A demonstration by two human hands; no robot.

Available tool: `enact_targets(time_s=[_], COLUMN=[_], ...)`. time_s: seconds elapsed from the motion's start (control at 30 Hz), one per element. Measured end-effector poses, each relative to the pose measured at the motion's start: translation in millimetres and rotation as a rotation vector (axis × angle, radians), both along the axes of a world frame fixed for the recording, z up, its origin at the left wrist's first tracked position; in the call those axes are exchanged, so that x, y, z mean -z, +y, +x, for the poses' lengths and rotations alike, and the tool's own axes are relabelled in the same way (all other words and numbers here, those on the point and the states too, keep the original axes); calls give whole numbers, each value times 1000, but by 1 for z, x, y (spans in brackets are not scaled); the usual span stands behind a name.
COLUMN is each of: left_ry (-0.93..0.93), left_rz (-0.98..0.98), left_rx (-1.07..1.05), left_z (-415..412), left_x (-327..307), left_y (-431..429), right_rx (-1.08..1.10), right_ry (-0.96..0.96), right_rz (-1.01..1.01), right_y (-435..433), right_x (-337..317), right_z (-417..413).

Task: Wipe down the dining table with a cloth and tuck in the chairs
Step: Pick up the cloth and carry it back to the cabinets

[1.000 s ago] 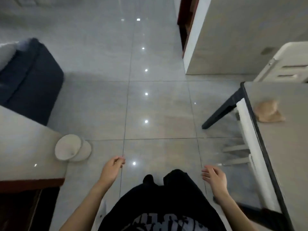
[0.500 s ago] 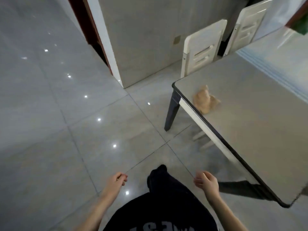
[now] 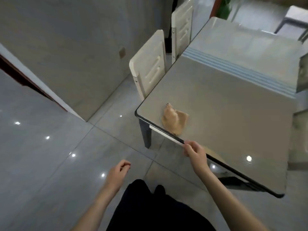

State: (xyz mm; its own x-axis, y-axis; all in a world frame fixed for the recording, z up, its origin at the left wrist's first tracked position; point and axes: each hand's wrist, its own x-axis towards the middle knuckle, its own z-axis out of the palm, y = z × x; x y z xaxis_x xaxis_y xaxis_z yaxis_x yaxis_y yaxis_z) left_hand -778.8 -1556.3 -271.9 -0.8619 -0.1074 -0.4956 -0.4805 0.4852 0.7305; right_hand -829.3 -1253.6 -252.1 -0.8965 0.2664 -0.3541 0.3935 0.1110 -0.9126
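The grey glossy dining table (image 3: 233, 114) with a black rim fills the right of the view. A crumpled tan cloth (image 3: 175, 120) lies on it near the corner closest to me. My right hand (image 3: 194, 151) hovers at the table's near edge, just short of the cloth, fingers loosely curled and holding nothing. My left hand (image 3: 119, 170) hangs over the floor, loosely curled and empty. One white chair (image 3: 148, 70) stands at the table's far-left side, with a second white chair (image 3: 182, 29) behind it. The white top rail of a third chair (image 3: 164, 133) shows under the near edge.
A grey wall pillar (image 3: 75, 47) and a dark red door frame (image 3: 25, 77) stand to the left. Glossy floor tiles (image 3: 50, 164) spread in front of me. A grey stool (image 3: 293, 17) and a green plant (image 3: 225, 7) sit beyond the table's far end.
The view has swung right, so the table is closer and more central. My right hand has risen from beside my body to the table's near edge, close to the cloth.
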Motion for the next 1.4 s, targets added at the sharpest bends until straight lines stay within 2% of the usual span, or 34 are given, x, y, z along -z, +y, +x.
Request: enact_targets(time_s=[0.1,0.23,0.33,0.47,0.6,0.67,0.8,0.93,1.0,1.13,1.27,1.4], left_ry=[60,111,179,248,254,241,174,147,123,61,150,183], left_rz=[-17,-27,-71,-222,-328,-346,-375,-355,-323,-124,55,144], left_rx=[187,408,586,785,899,918,1003,1007,999,956,1057,1213], left_z=[-61,-141,-195,-261,-298,-305,-310,-317,-321,-324,-313,-286], left_x=[-2,-2,-4,17,34,40,48,50,47,28,1,-18], left_y=[7,19,28,36,36,35,30,28,30,47,78,123], right_rx=[62,132,207,248,297,348,517,628,650,748,919,1112], right_ry=[9,-74,-202,-454,-542,-558,-489,-293,-215,-112,-30,-8], right_rz=[60,190,260,460,641,564,248,6,-16,21,31,42], right_y=[-1,-10,-16,-32,-56,-63,-65,-66,-65,-59,-52,-52], right_x=[-3,5,27,52,63,68,76,59,49,17,-19,-28], right_z=[-33,-82,-116,-152,-178,-184,-186,-180,-170,-136,-80,-5])
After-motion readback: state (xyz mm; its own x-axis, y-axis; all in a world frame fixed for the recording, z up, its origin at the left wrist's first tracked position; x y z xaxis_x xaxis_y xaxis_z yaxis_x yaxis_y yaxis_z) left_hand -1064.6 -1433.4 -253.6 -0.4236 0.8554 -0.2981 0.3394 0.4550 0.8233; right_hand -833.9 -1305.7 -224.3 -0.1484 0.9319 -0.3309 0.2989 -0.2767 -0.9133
